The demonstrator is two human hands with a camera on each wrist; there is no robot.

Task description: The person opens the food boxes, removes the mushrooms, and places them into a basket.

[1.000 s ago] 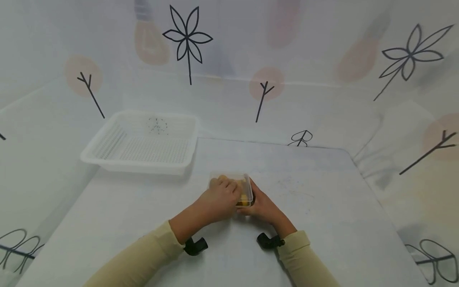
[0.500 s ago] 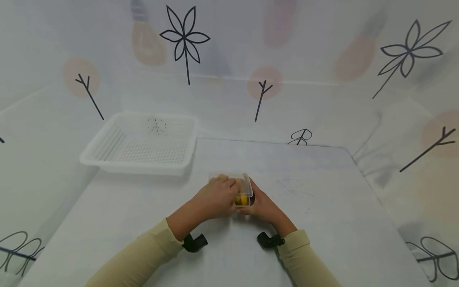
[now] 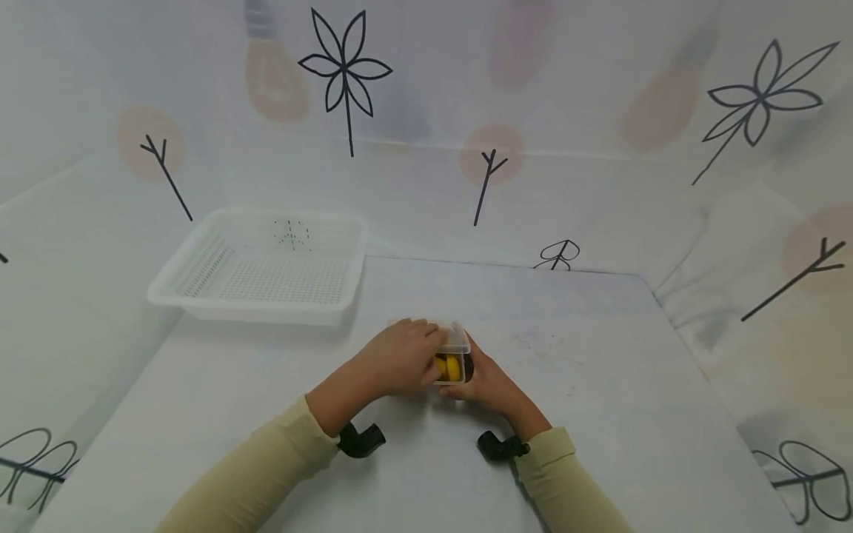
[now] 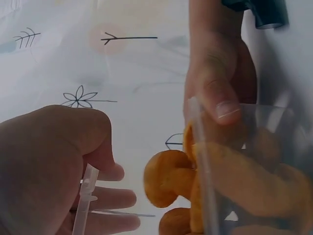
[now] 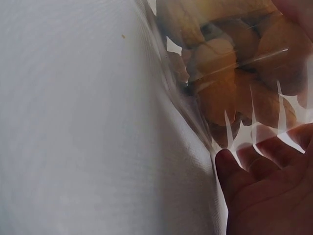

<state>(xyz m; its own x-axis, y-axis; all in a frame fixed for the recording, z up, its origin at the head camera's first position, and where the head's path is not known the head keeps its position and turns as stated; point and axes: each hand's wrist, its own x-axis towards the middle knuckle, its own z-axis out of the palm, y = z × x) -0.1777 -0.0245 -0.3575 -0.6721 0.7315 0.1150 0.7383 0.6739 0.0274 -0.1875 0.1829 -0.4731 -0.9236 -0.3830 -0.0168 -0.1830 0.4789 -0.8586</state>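
Observation:
A small clear plastic box [image 3: 449,383] stands on the table, filled with yellow-orange, mushroom-shaped pieces [image 4: 168,178]. My right hand [image 3: 492,381] grips the box's right side; its thumb lies against the box near the rim in the left wrist view. Seen from the right wrist, the fingers [image 5: 266,161] curl against the clear wall. Above the box, my left hand [image 3: 400,359] holds the clear lid [image 3: 456,339] by an edge, between thumb and fingers. That lid edge [image 4: 86,196] stands apart from the box in the left wrist view. The left hand hides part of the box.
A white perforated basket [image 3: 256,311] sits at the back left of the white table [image 3: 600,414]. Behind rises a patterned cloth backdrop [image 3: 426,111]. Dark wrist-worn cameras [image 3: 361,440] hang beneath both wrists.
My left hand has risen slightly, away from me, and the lid's near edge has lifted with it. More of the yellow pieces shows at the box's front. The right hand keeps its place.

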